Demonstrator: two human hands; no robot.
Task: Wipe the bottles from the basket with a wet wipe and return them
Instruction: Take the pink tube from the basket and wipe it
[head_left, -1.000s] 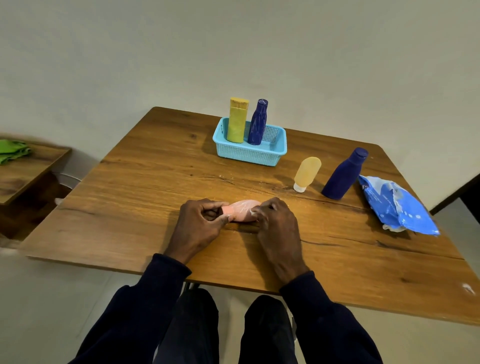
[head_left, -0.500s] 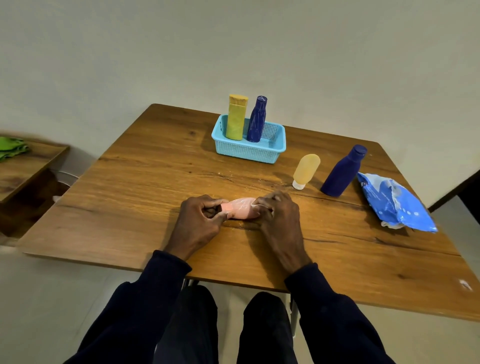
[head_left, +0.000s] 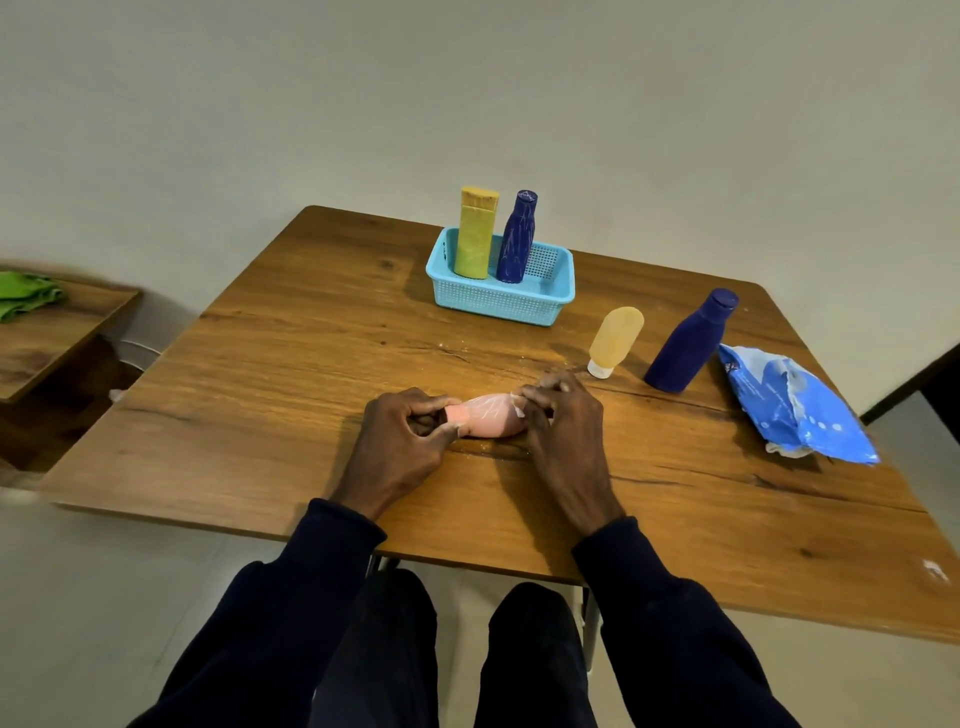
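Note:
A pink bottle (head_left: 485, 420) lies on its side on the wooden table (head_left: 291, 374), partly covered by a thin wet wipe (head_left: 511, 401). My left hand (head_left: 402, 441) grips the bottle's cap end. My right hand (head_left: 563, 436) pinches the wipe against the bottle's other end. The light blue basket (head_left: 498, 304) stands at the back with a yellow bottle (head_left: 475, 234) and a dark blue bottle (head_left: 517, 239) upright inside. A small yellow bottle (head_left: 615, 340) stands cap down beside a larger dark blue bottle (head_left: 688, 343) to the right.
A crumpled blue wet wipe pack (head_left: 795, 410) lies at the table's right side. A lower wooden side table (head_left: 47, 338) with a green cloth (head_left: 26, 296) stands to the left. The wall runs close behind the table.
My right hand has slid slightly right along the pink bottle with the wipe, baring more of its body. My left hand keeps its hold on the cap end.

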